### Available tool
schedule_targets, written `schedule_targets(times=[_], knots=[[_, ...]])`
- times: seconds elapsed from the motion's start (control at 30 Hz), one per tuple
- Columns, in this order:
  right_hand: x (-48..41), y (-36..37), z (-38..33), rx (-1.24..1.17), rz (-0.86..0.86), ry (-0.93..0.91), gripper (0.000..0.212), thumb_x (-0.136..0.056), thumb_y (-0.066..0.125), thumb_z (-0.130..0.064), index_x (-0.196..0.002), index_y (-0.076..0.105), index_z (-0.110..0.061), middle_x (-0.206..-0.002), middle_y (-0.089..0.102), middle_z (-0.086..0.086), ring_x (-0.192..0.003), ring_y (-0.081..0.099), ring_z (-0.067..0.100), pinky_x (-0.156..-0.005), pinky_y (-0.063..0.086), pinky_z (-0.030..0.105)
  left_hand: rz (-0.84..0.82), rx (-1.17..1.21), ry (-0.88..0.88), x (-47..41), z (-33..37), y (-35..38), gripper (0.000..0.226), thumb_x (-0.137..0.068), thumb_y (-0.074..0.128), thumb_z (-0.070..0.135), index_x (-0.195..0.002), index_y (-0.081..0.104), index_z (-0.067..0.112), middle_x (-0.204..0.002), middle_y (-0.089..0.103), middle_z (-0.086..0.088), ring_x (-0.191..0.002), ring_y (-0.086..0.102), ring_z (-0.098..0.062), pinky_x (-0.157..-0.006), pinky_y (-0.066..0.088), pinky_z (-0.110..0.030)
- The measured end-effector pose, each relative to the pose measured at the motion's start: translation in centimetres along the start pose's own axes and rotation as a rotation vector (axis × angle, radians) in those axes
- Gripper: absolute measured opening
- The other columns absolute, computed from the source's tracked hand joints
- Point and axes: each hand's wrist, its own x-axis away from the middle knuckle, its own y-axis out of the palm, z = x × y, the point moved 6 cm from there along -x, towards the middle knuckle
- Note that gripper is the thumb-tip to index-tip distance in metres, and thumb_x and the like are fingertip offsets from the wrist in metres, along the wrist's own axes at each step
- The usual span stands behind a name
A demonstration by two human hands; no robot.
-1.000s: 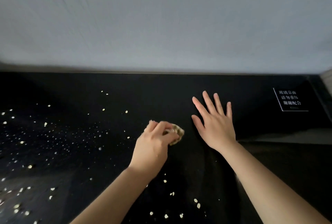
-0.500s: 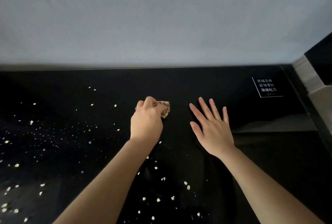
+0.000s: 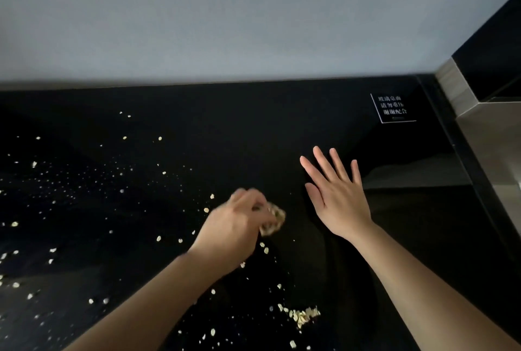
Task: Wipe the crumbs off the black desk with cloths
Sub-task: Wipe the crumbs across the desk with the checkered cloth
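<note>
The left hand [image 3: 234, 228] is curled tight around a small bunched-up cloth [image 3: 273, 221]. The cloth is tan with dark spots, and a bit of it pokes out on the right side of the fist. This hand looks blurry. It is low on the black desk [image 3: 253, 130], with the arm reaching in from the bottom of the picture. I cannot tell if the cloth is pressing on the desk.

The right hand [image 3: 338, 201] holds nothing. It lies flat on the desk, palm down, with the fingers straight and spread apart and pointing to the wall [image 3: 253, 12]. It is just to the right of the cloth but does not touch it. Its arm comes in from the bottom right corner.

Lots of pale crumbs [image 3: 158, 238] are dotted over the left part of the desk. A little heap of crumbs [image 3: 306, 315] sits between the two arms, close to the near edge. A small sign with white writing [image 3: 393, 108] lies in the far right corner.
</note>
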Motion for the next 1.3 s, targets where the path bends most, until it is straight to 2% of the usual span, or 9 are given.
schedule_targets(times=[0.17, 0.3, 0.5, 0.67, 0.8, 0.9, 0.97, 1.07, 1.3], knots=[[1.8, 0.1, 0.5, 0.015, 0.003, 0.026, 0.052, -0.102, 0.019, -0.045, -0.153, 0.02, -0.033, -0.162, 0.016, -0.001, -0.15, 0.01, 0.027, -0.118, 0.013, 0.057, 0.215, -0.049, -0.276, -5.2, -1.5, -0.5, 0.03, -0.085, 0.058, 0.001, -0.105, 0.072, 0.019, -0.11, 0.054, -0.002, -0.101, 0.05, -0.023, -0.062, 0.054, -0.04], [3.8, 0.2, 1.1, 0.018, -0.008, 0.035, 0.053, -0.102, 0.018, -0.045, -0.153, 0.019, -0.033, -0.162, 0.015, -0.001, -0.15, 0.008, 0.027, -0.118, 0.013, 0.058, 0.178, -0.064, -0.255, -6.2, 0.2, 2.0, 0.031, -0.087, 0.058, 0.002, -0.109, 0.071, 0.02, -0.115, 0.053, -0.003, -0.102, 0.048, -0.025, -0.074, 0.053, -0.044], [5.0, 0.1, 1.1, -0.004, -0.042, 0.049, 0.056, -0.1, 0.013, -0.048, -0.153, 0.015, -0.033, -0.163, 0.01, 0.0, -0.15, 0.004, 0.028, -0.117, 0.01, 0.059, 0.065, -0.01, -0.022, 0.2, 5.5, 4.3, 0.037, -0.074, 0.067, -0.005, -0.097, 0.074, 0.024, -0.107, 0.06, -0.001, -0.093, 0.054, -0.022, -0.057, 0.054, -0.034], [7.4, 0.3, 0.1, -0.009, -0.035, 0.041, 0.057, -0.099, 0.013, -0.049, -0.153, 0.018, -0.031, -0.163, 0.012, 0.003, -0.15, 0.007, 0.031, -0.116, 0.011, 0.06, 0.007, 0.028, 0.018, 5.3, 7.5, 4.8, 0.041, -0.067, 0.069, -0.009, -0.089, 0.073, 0.025, -0.104, 0.06, 0.004, -0.09, 0.056, -0.017, -0.054, 0.046, -0.022], [9.2, 0.6, -0.1, -0.026, -0.037, 0.036, 0.056, -0.099, 0.014, -0.048, -0.153, 0.018, -0.031, -0.162, 0.013, 0.002, -0.15, 0.005, 0.029, -0.117, 0.014, 0.059, 0.202, 0.092, -0.122, 5.2, 6.4, 2.7, 0.036, -0.079, 0.053, -0.004, -0.093, 0.075, 0.021, -0.104, 0.061, 0.0, -0.093, 0.056, -0.021, -0.068, 0.055, -0.037], [10.6, 0.7, 0.0, -0.017, -0.018, -0.001, 0.054, -0.101, 0.019, -0.046, -0.153, 0.021, -0.03, -0.162, 0.015, 0.001, -0.15, 0.008, 0.028, -0.117, 0.016, 0.058, 0.306, 0.092, -0.22, 3.6, 5.4, 1.8, 0.033, -0.081, 0.061, -0.009, -0.093, 0.077, 0.018, -0.104, 0.061, -0.002, -0.094, 0.054, -0.022, -0.067, 0.054, -0.038], [11.5, 0.7, 0.3, -0.026, -0.004, -0.021, 0.053, -0.102, 0.022, -0.045, -0.152, 0.024, -0.03, -0.162, 0.016, 0.0, -0.15, 0.009, 0.027, -0.118, 0.013, 0.056, 0.262, 0.03, -0.224, 2.9, 5.6, 2.8, 0.033, -0.079, 0.063, -0.01, -0.093, 0.077, 0.017, -0.103, 0.062, -0.003, -0.091, 0.056, -0.025, -0.062, 0.055, -0.042], [12.6, 0.4, 0.7, -0.048, -0.002, -0.026, 0.053, -0.101, 0.023, -0.044, -0.152, 0.026, -0.029, -0.162, 0.017, 0.001, -0.15, 0.01, 0.027, -0.119, 0.012, 0.055, 0.222, -0.059, -0.172, 3.5, 6.6, 4.8, 0.034, -0.075, 0.065, -0.01, -0.093, 0.076, 0.016, -0.102, 0.063, -0.006, -0.091, 0.057, -0.033, -0.071, 0.054, -0.048], [15.6, 0.5, 0.7, -0.038, -0.027, 0.0, 0.054, -0.101, 0.025, -0.044, -0.153, 0.024, -0.029, -0.162, 0.017, 0.003, -0.149, 0.011, 0.028, -0.118, 0.016, 0.057, 0.046, 0.02, 0.0, 7.7, 9.9, 6.3, 0.041, -0.069, 0.072, -0.011, -0.09, 0.075, 0.024, -0.101, 0.063, 0.004, -0.087, 0.059, -0.022, -0.063, 0.055, -0.032]])
